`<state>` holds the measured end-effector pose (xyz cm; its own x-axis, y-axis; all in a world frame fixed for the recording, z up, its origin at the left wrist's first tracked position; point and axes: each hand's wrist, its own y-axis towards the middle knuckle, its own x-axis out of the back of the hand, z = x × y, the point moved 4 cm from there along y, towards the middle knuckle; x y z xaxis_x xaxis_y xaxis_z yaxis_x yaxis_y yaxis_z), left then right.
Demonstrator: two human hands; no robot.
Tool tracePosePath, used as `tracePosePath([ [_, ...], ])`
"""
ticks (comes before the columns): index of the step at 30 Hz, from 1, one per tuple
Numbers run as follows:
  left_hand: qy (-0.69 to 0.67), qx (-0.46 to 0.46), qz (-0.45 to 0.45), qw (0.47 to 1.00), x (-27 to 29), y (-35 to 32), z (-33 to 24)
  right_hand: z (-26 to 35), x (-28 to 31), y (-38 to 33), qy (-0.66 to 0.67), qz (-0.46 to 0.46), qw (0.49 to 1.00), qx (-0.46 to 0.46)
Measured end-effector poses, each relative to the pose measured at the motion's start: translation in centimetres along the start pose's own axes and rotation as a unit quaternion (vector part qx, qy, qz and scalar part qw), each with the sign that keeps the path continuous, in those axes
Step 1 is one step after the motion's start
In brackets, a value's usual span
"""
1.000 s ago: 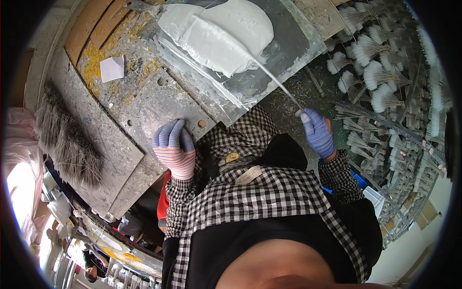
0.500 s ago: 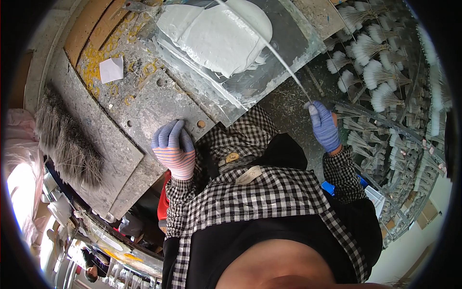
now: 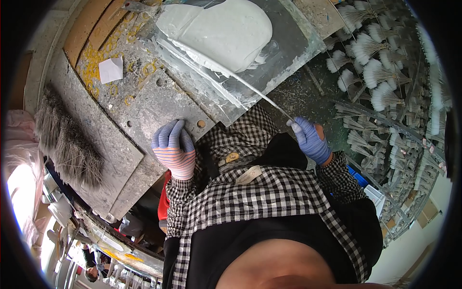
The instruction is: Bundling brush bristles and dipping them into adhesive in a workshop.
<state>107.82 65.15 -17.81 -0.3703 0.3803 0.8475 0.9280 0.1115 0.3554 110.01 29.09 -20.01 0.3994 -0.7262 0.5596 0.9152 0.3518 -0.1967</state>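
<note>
My right hand (image 3: 312,139), in a blue knit glove, pinches the near end of a long thin rod (image 3: 260,91) between thumb and fingers. The rod slants up to the left, and its far part, coated in white, lies along the near edge of a broad pool of white paste (image 3: 221,33). That paste is spread on a glass-like slab (image 3: 293,43). My left hand (image 3: 174,149), in a striped glove, rests on the edge of the metal worktop (image 3: 144,111), fingers loosely bent and no object visible in it; its palm is hidden.
A scraper (image 3: 139,6) lies beside the paste. Yellow rings (image 3: 96,62) and a white paper piece (image 3: 111,70) are scattered on the worktop. Grey bristle bundles (image 3: 67,139) lie at the left. Racks of white-tipped brushes (image 3: 380,72) stand close on the right.
My right hand has moved left and nearer to me, and the rod has swept from across the paste to its near edge. The paste surface looks smoother. My left hand stays put.
</note>
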Motion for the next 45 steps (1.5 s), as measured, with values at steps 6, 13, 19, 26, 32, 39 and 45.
tracePosePath([
  [6,0.0,-0.005,-0.002,1.0,-0.1,0.0,0.2,0.4,-0.1,0.6,0.003,0.032,0.999,-0.036],
  [13,0.003,-0.003,0.0,1.0,-0.1,0.0,0.1,-0.9,1.8,1.4,-0.033,0.002,0.997,-0.068],
  [19,0.007,-0.004,0.002,1.0,-0.1,-0.1,0.2,-2.0,3.1,2.4,-0.044,-0.068,0.993,-0.083],
  [26,0.007,-0.002,0.001,1.0,0.0,-0.1,0.1,-2.7,5.1,3.3,-0.085,-0.054,0.984,-0.147],
  [32,0.01,-0.003,0.0,1.0,0.0,-0.1,0.1,-3.7,5.8,3.2,-0.071,-0.111,0.988,-0.079],
  [39,0.007,-0.003,0.001,1.0,-0.1,0.0,0.2,-1.9,5.2,3.3,-0.059,-0.107,0.991,-0.06],
  [45,0.007,-0.007,0.0,1.0,0.0,0.0,0.2,-0.6,3.0,2.2,-0.028,-0.044,0.995,-0.087],
])
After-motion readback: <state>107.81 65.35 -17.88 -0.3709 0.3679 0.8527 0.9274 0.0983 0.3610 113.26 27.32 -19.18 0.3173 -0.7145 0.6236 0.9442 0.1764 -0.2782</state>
